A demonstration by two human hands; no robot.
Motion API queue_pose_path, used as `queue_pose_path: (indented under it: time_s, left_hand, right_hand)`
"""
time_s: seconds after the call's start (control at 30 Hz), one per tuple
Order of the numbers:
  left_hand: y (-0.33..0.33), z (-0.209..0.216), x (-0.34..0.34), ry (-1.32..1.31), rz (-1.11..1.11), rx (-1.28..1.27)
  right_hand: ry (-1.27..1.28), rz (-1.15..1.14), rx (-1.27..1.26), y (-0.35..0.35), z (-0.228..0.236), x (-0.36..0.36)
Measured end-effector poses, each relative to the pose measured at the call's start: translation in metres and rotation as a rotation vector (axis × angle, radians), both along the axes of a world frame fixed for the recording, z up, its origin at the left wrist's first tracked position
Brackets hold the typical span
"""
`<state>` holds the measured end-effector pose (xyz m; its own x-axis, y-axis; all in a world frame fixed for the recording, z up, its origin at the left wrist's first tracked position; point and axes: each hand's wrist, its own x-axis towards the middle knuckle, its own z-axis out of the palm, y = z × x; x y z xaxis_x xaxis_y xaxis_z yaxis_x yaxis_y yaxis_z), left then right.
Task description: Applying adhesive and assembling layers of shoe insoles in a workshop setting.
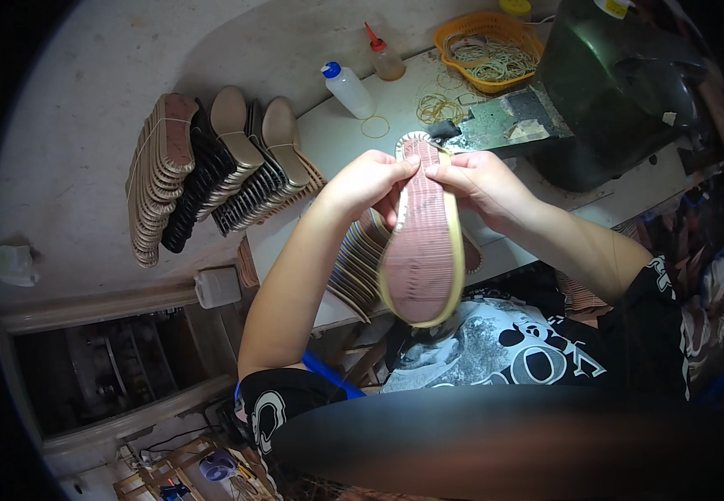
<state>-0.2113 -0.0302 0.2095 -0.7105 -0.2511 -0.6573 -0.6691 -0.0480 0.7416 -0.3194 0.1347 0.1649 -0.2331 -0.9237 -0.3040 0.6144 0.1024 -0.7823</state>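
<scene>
Between both hands I hold a shoe insole (423, 250), its ribbed pinkish-red face toward me. A pale cream strip edges it, pleated around the upper end and down part of the left side. My left hand (376, 179) pinches the narrow upper part from the left, thumb on the face. From the right, my right hand (483, 185) grips the same part, thumb near the edge. Fingers behind the insole are partly hidden. Just beyond the insole's upper end is a green machine (516, 121) with a dark tip. Behind the insole lies a row of stacked insoles (355, 265).
Bundled insoles (157, 179) in beige and black stand at the table's left end. At the back are a white bottle with a blue cap (349, 92), a red-tipped bottle (387, 60) and an orange basket (489, 42) of rubber bands. Loose bands (439, 109) lie on the white table (328, 125).
</scene>
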Motion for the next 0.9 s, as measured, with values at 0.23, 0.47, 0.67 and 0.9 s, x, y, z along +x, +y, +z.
queue_pose_path:
  time_s: [0.23,0.47,0.67,0.9]
  left_hand:
    - [0.0,0.0,-0.003,-0.008,-0.009,-0.095]
    - [-0.031,0.003,-0.02,-0.056,-0.147,-0.465]
    - [-0.051,-0.037,-0.011,0.211,0.05,-0.565]
    - [-0.013,-0.023,0.001,0.365,0.108,0.154]
  right_hand:
    - [0.047,0.238,0.055,0.062,0.012,0.016]
    - [-0.027,-0.042,-0.008,0.047,-0.007,0.037]
    - [-0.172,-0.13,-0.062,0.012,-0.009,0.033]
    - [-0.191,-0.149,-0.096,-0.006,-0.015,0.03]
